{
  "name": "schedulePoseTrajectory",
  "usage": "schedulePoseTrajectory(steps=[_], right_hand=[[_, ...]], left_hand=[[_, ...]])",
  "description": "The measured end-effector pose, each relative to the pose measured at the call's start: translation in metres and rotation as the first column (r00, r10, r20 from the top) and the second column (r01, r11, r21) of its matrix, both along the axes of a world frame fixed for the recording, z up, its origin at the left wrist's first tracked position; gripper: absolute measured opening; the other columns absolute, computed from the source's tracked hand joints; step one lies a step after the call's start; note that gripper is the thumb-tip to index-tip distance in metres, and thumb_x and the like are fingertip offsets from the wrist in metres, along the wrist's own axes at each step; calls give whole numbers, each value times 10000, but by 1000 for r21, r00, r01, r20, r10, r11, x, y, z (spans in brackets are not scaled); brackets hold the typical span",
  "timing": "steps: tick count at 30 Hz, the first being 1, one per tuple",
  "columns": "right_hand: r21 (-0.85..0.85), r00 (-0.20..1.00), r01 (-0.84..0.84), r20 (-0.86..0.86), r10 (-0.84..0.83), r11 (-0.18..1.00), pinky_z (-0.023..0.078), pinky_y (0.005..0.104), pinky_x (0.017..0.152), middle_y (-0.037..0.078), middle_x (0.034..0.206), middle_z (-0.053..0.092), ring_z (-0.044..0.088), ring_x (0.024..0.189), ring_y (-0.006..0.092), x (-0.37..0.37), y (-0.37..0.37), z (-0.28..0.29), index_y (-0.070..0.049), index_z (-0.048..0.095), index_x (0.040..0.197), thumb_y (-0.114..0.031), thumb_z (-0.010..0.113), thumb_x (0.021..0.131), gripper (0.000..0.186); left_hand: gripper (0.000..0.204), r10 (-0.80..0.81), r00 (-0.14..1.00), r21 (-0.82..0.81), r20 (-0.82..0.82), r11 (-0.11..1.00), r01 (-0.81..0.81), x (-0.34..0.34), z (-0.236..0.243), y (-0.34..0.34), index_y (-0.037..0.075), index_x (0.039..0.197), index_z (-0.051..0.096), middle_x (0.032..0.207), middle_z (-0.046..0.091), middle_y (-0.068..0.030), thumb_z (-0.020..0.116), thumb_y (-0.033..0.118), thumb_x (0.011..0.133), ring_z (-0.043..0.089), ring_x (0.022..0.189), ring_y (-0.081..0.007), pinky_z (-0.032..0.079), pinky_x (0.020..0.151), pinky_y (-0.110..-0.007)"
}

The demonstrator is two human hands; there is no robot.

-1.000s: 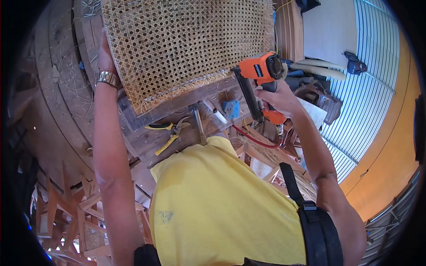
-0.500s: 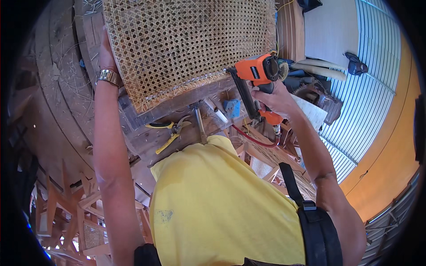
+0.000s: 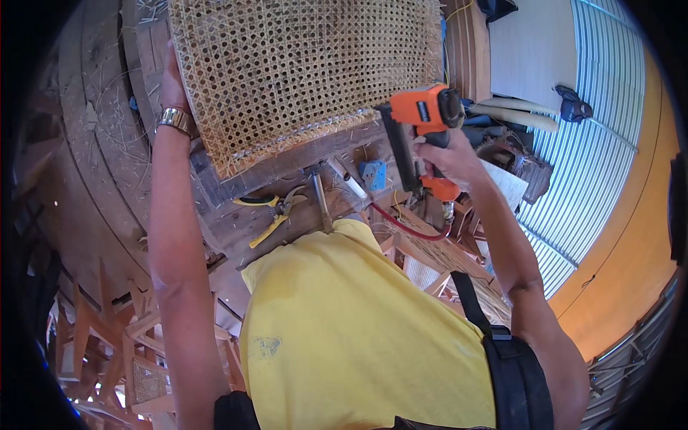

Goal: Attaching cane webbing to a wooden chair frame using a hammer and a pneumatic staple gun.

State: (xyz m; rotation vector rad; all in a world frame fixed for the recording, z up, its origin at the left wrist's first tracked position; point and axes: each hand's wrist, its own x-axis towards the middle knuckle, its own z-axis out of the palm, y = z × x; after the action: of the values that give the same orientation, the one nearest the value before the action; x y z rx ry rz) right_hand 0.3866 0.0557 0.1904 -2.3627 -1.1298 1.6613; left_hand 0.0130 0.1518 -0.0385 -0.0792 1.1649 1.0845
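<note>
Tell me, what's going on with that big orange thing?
Someone in a yellow T-shirt is working on a woven cane panel. Their right hand grips an orange-and-black pneumatic nailer or stapler, its nose at the panel's near edge. Their left hand is at the panel's left edge. Yellow-handled pruning shears and a hammer lie on the wooden workbench, nearer the person.

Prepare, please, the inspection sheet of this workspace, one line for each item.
Surface: wooden bench, partly covered.
Work things: woven cane panel, lying over the bench; orange nail gun, nose at panel's near edge.
Clutter: yellow-handled shears, hammer, white tube and blue object before the panel.
Left hand: against panel's left side.
Right hand: grips the nail gun.
Cables: red hose curving below the gun.
Surroundings: wooden furniture frames lower left; corrugated sheeting right.
</note>
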Motion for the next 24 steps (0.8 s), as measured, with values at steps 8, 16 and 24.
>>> schedulePoseTrajectory(steps=[8,16,24], right_hand=[[21,1000,-15,14,14,1000,452,260,462,13,717,572,546,520,99,10,7,-2,-31,627,1010,-63,648,818,195],[-36,998,-68,14,69,997,457,263,465,22,751,581,553,518,106,6,6,-10,-30,616,977,-66,658,823,164],[-48,997,-74,-4,74,996,466,260,470,28,760,591,553,536,100,2,5,-12,-37,605,1004,-64,662,815,200]], left_hand=[[739,-38,999,-31,-21,999,37,2,7,2,87,1307,557,1177,651,-123,495,678,868,658,938,-257,538,754,-403],[698,-39,999,-48,-18,998,38,0,0,1,83,1300,562,1163,656,-118,501,643,887,660,924,-239,540,743,-391],[703,-11,1000,-31,-20,999,10,2,3,1,83,1308,558,1164,658,-105,504,643,886,656,919,-230,534,756,-376]])
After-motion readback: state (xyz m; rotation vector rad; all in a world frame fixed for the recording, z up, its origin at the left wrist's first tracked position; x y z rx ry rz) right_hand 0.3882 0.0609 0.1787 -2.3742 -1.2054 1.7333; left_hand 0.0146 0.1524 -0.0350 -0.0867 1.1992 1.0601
